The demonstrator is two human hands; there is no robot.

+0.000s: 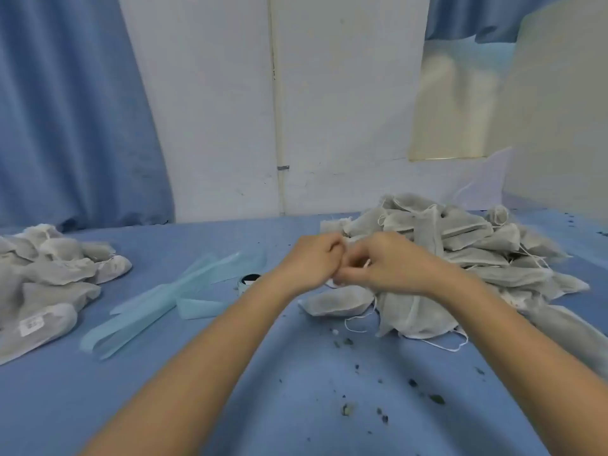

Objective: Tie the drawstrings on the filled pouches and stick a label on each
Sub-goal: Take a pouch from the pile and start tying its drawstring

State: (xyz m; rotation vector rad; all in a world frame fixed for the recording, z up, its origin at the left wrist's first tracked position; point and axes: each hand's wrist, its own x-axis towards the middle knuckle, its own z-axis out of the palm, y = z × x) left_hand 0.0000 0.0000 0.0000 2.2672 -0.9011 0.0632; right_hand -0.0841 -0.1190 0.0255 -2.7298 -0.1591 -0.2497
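Meeting in the middle above the blue counter (230, 406), the left hand (311, 258) and right hand (385, 264) touch. Both sets of fingers are curled in tight on a white string (334, 284). A pouch (335, 301) lies just under them, near the hands. A big pile (460, 251) of pouches sits on the right. A small pile (49, 281) sits far left, one with a label (31, 324). Pale blue strips (158, 301) lie between.
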